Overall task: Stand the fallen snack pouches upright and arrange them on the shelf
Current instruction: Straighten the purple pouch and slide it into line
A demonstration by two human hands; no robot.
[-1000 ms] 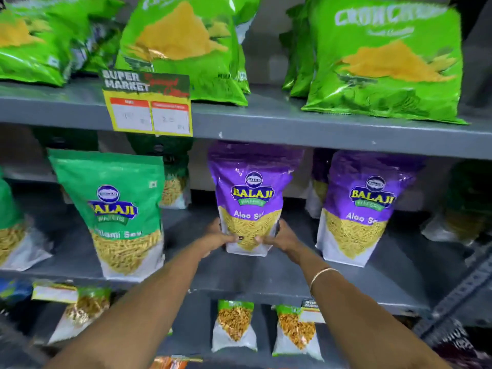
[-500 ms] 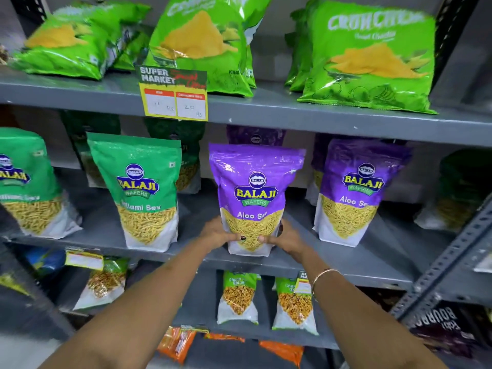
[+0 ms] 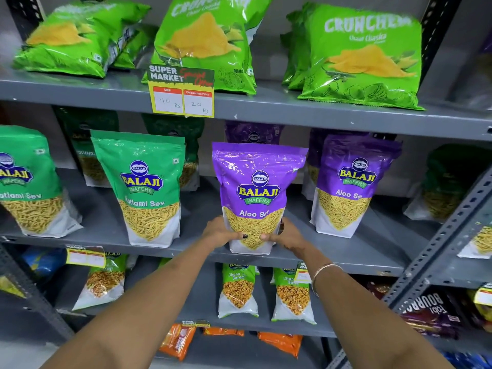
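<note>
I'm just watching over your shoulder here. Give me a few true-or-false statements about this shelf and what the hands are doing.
1. Both hands hold the purple Aloo Sev pouch near its bottom. True: left hand, right hand.
2. That pouch lies flat. False: it stands upright on the middle shelf.
3. The price tag shows 40 Rs and 20 Rs. True.
4. The pouch beside it on the left is orange. False: the Ratlami Sev pouch is green.
5. A bangle sits on the right wrist. True.
</note>
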